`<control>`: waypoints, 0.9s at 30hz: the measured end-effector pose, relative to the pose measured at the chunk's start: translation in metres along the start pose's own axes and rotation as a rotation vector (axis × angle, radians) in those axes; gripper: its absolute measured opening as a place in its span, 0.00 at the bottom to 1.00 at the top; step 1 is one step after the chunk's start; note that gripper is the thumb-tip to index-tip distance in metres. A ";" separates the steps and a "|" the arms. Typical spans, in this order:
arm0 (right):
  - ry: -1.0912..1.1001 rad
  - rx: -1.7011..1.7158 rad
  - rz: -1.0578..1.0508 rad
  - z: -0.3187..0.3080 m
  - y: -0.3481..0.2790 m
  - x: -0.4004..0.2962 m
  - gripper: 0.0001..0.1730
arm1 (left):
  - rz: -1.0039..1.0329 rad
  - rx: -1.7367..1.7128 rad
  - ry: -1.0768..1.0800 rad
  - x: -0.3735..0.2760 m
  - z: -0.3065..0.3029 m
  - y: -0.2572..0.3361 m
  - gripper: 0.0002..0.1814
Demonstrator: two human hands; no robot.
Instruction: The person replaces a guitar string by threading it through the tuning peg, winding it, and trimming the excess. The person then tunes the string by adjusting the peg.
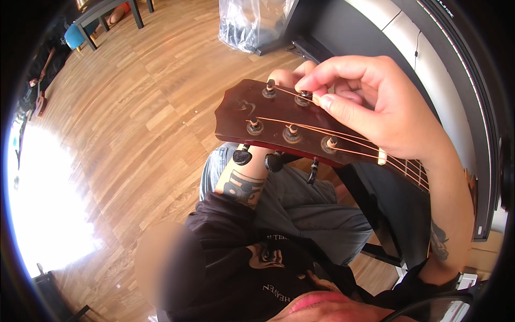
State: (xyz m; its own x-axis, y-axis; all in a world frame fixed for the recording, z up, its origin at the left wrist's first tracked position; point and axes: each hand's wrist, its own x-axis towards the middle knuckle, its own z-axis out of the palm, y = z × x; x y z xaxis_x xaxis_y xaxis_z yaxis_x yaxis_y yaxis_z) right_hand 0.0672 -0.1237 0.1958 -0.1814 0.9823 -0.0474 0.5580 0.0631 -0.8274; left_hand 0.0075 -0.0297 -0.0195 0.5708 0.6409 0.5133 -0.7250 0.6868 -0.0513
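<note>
A dark red-brown guitar headstock lies across the view, its neck running off to the lower right. My right hand is over its far edge, thumb and fingertips pinching a copper-coloured string beside a tuning post. From below, my left forearm passes behind the headstock. Bent fingers of my left hand show at the far edge; what they touch there is hidden, as are the far-side tuning keys. Along the near edge three black tuning keys stick out. More strings converge on the pale nut.
A digital piano on a black stand curves along the right. Clear plastic wrapping stands on the wood floor ahead. At far left are a dark table, a blue stool and a small stringed instrument.
</note>
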 end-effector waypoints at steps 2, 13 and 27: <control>0.003 -0.010 0.010 0.000 0.000 -0.001 0.12 | -0.031 0.083 0.047 -0.001 0.006 0.003 0.13; 0.000 -0.027 0.001 0.001 0.001 0.000 0.12 | 0.322 0.325 -0.400 0.020 0.008 -0.001 0.19; 0.021 -0.113 -0.052 0.003 -0.002 -0.001 0.13 | 0.015 0.166 -0.054 0.006 0.005 0.018 0.18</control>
State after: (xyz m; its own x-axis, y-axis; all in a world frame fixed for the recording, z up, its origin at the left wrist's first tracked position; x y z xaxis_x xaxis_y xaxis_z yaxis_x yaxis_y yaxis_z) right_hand 0.0634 -0.1253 0.1957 -0.1964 0.9805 0.0069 0.6359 0.1327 -0.7603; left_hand -0.0042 -0.0150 -0.0136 0.5415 0.6281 0.5588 -0.7893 0.6087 0.0807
